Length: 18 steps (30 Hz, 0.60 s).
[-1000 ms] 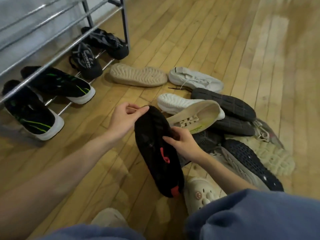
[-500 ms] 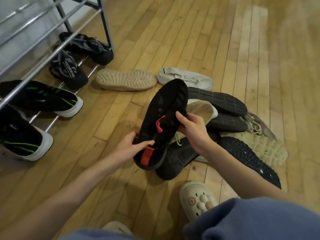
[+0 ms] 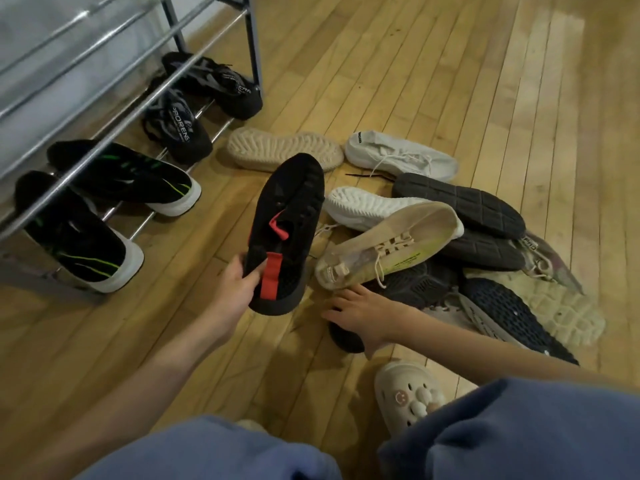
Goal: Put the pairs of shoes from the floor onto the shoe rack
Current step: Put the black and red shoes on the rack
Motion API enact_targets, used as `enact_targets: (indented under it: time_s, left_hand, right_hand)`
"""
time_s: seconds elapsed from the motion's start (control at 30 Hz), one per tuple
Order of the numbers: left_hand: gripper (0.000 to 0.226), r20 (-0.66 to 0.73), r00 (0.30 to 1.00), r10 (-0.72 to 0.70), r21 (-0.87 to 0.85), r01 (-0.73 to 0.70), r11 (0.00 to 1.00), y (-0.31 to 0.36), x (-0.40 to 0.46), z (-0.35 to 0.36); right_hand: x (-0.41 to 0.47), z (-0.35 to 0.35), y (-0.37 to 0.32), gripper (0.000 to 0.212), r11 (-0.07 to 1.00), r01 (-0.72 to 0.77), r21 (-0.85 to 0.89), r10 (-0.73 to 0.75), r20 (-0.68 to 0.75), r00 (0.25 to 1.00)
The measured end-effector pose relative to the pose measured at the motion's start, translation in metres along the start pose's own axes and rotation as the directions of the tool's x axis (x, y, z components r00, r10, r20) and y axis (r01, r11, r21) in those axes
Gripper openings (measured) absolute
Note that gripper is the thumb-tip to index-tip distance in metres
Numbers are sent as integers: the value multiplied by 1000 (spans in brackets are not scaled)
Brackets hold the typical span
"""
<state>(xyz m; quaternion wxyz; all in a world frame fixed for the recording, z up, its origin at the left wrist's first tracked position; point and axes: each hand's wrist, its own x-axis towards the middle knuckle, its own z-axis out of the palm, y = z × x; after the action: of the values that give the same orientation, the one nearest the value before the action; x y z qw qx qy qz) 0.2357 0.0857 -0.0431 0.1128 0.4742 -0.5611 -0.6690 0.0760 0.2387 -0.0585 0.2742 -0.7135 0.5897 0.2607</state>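
Here, left hand (image 3: 239, 289) pinches the black sneaker (image 3: 285, 230) by its heel; right hand (image 3: 360, 311), fingers spread, should grip its mate (image 3: 346, 336) firmly.

Shoe rack (image 3: 194, 32) left, shoe pile (image 3: 450, 244) on floor (image 3: 415, 64) right

My floor (image 3: 398, 64) is glossy wood planks; the rack (image 3: 114, 81) is shiny metal; the black shoe (image 3: 287, 216) is matt knit.

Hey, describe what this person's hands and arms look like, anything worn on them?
Both forearms are bare to the bottom of the frame, with no sleeves visible. The left hand and right hand wear no gloves; no rings, watch or bracelet show.
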Motion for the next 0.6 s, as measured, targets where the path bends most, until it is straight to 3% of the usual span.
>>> enact_targets:
  time_s: [0.13, 0.23, 0.37, 0.47, 0.6]
  left_hand:
    - [26, -34, 999, -2, -49, 1, 999, 4, -1, -12]
    - [26, -79, 997, -3, -74, -3, 997, 7, 0, -25]
    - [38, -120, 992, 25, -71, -33, 997, 17, -2, -47]
    - [40, -150, 988, 32, -70, -43, 997, 24, -3, -62]
    - [39, -165, 985, 53, -38, -60, 997, 34, -2, -79]
  right_hand:
    - [4, -10, -1, 88, 987, 29, -158, -32, -18, 999]
    - [0, -35, 5, 89, 998, 3, -69, -7, -59, 998]
    - [-19, -75, 21, 83, 980, -24, 197, 83, -296, 952]
    - [-27, -107, 27, 88, 904, -18, 427, 244, -482, 841]
    - [-16, -149, 31, 81, 724, 127, 678, 468, -619, 630]
